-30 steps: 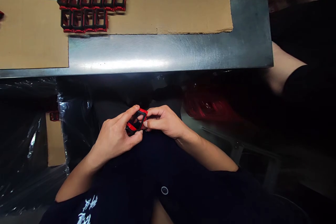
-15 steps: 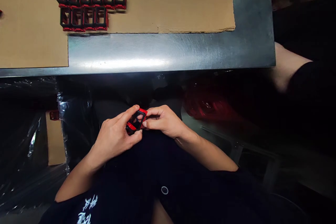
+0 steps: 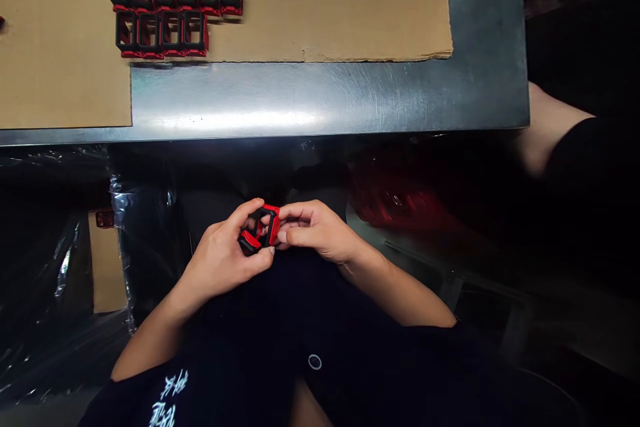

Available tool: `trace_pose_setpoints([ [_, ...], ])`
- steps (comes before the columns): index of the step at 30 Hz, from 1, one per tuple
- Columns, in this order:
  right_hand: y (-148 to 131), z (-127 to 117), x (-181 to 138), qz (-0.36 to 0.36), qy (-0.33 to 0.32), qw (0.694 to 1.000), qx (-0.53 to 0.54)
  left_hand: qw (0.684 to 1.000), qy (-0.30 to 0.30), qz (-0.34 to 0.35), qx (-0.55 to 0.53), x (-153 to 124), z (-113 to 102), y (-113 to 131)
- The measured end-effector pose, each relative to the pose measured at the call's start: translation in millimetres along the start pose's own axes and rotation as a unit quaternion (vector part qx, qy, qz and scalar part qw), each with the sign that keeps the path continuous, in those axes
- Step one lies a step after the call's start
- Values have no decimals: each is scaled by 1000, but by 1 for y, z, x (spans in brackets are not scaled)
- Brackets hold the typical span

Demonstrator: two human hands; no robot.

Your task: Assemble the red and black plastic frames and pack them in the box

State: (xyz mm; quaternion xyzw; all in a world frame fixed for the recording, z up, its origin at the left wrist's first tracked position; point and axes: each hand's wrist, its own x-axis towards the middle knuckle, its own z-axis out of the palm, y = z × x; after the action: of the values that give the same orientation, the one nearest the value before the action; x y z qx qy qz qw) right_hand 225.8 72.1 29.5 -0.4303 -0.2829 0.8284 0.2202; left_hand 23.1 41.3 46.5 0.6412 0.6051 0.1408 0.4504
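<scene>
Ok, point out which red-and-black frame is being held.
The frame pinched between the left hand and right hand. The other frames sit untouched in two rows on the cardboard.

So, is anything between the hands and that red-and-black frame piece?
Nothing visible. The left hand and right hand both pinch the red-and-black frame directly, clear of the metal table.

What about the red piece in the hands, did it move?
No. The piece stays at the same spot below the table edge, only tilted a bit more upright between the left hand and right hand.
</scene>
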Motion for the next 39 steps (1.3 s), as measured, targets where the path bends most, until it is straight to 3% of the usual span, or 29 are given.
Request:
trace_pose_setpoints([
  [5, -4, 3, -10, -96, -5, 993, -62, 990, -11, -32, -135, -4, 2, 4],
  [7, -7, 6, -17, -164, 54, 972, -159, 983, -18, -37, -180, -6, 2, 4],
  [8, -8, 6, -21, -222, 95, 945, -222, 978, -23, -41, -203, -7, 1, 4],
  [9, -11, 6, -25, -298, 130, 900, -291, 972, -33, -47, -229, -8, -1, 4],
  [11, -16, 3, -31, -464, 135, 761, -433, 955, -72, -59, -281, -8, -4, 4],
  [13, -23, 0, -35, -583, 49, 604, -541, 942, -115, -67, -307, -6, -7, 5],
  [14, -26, -2, -36, -614, -4, 544, -572, 940, -132, -70, -306, -5, -9, 5],
  [15, -29, -3, -36, -629, -50, 501, -593, 941, -142, -73, -297, -4, -9, 6],
  [17, -33, -4, -34, -637, -107, 455, -614, 947, -148, -76, -275, -3, -10, 8],
  [22, -34, -4, -29, -624, -134, 425, -642, 958, -136, -77, -239, -5, -9, 13],
  [29, -31, -2, -26, -624, -118, 447, -630, 974, -130, -64, -176, -5, -11, 16],
  [39, -31, -3, -26, -624, -111, 447, -632, 980, -125, -47, -151, -1, -10, 19],
])
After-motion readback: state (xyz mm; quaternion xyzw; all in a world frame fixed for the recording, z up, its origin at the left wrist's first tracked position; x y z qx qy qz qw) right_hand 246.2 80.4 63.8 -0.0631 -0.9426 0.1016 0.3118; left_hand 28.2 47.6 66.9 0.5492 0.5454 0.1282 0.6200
